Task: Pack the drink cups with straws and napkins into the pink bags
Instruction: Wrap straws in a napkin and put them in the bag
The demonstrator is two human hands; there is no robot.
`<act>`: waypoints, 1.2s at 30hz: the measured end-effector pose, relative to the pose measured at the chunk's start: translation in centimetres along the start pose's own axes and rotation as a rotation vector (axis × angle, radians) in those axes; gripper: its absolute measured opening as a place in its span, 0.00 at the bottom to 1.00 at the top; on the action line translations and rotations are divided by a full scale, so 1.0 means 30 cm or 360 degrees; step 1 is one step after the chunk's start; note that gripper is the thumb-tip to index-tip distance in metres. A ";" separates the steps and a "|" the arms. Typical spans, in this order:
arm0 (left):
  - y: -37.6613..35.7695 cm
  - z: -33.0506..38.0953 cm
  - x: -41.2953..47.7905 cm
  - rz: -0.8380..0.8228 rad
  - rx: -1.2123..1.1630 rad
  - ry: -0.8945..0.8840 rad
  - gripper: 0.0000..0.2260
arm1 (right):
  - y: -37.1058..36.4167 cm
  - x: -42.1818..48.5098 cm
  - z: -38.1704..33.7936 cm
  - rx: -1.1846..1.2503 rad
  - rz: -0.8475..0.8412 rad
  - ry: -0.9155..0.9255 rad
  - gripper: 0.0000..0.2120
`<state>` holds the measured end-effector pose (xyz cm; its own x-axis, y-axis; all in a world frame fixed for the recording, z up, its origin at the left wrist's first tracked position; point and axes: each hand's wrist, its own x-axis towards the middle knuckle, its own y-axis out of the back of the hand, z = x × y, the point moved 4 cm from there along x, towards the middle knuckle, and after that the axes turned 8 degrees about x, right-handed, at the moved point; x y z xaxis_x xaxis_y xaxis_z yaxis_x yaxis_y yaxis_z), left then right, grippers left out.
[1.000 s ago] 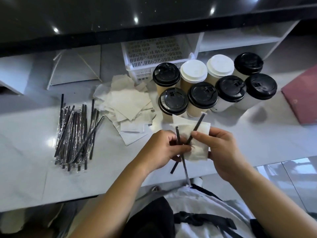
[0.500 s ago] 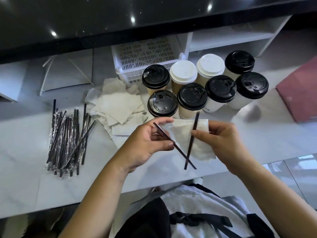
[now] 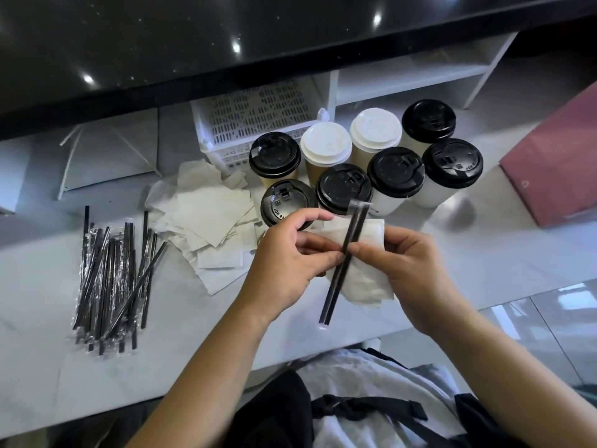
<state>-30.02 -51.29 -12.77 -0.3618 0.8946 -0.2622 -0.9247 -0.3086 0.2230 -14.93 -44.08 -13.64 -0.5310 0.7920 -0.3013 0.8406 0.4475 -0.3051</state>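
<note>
Two wrapped black straws (image 3: 343,262) lie side by side over a white napkin (image 3: 365,282) above the counter's front edge. My right hand (image 3: 410,266) pinches the straws and the napkin together near their middle. My left hand (image 3: 284,263) pinches the same straws from the left. Behind them stand several lidded drink cups (image 3: 365,163), some with black lids, two with white. A pink bag (image 3: 559,163) lies at the right edge.
A pile of wrapped black straws (image 3: 109,279) lies at the left on the white counter (image 3: 200,321). Loose napkins (image 3: 206,221) are heaped beside the cups. A white slotted basket (image 3: 255,121) and shelf (image 3: 410,79) stand at the back under a black countertop.
The two straws were crossed, one in each hand; now they lie parallel together over the napkin. Both hands have come closer and pinch them at one spot.
</note>
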 end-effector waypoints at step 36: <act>-0.086 -0.048 -0.122 -0.0823 -0.0706 0.0081 0.16 | 0.028 -0.274 -0.119 0.0150 0.0237 0.0187 0.10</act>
<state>-26.47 -54.23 -13.75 0.1447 0.9497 -0.2778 -0.9373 0.0416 -0.3459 -9.47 -48.73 -8.19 -0.3809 0.8919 -0.2439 0.8922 0.2854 -0.3499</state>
